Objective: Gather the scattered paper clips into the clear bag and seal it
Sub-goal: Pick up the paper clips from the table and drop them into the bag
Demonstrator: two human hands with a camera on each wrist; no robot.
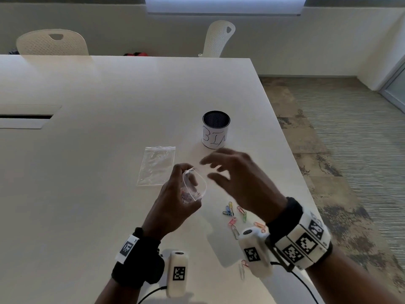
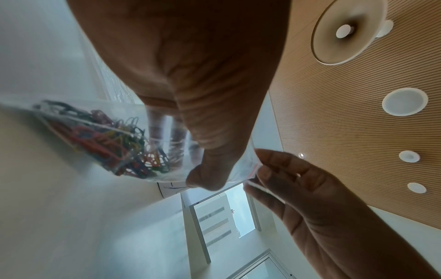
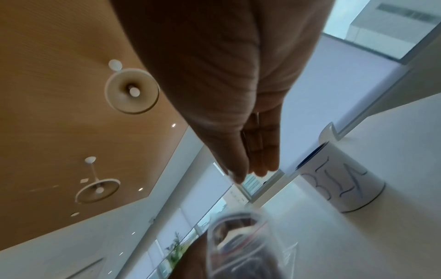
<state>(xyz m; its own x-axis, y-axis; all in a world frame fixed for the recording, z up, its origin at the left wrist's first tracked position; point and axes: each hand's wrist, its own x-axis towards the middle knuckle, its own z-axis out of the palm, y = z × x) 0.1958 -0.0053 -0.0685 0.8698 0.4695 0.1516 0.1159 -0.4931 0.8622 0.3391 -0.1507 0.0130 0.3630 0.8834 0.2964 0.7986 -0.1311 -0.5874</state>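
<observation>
My left hand (image 1: 185, 176) grips a clear zip bag (image 1: 195, 187) above the table, its mouth gaping to the right. The left wrist view shows a heap of coloured paper clips (image 2: 112, 145) in the bag's bottom and my thumb (image 2: 207, 169) pressed on its wall. My right hand (image 1: 212, 170) hovers just right of the bag's mouth, fingers spread and blurred; its fingertips (image 2: 267, 166) reach the red-striped lip. Several loose paper clips (image 1: 233, 213) lie on the table under my right wrist, and two more (image 1: 242, 268) lie near the front edge.
A second clear bag (image 1: 156, 165) lies flat left of my hands. A white cup marked BIN (image 1: 215, 132) stands behind them. The table's right edge (image 1: 291, 150) drops to carpet. Two white chairs (image 1: 52, 42) stand at the far side.
</observation>
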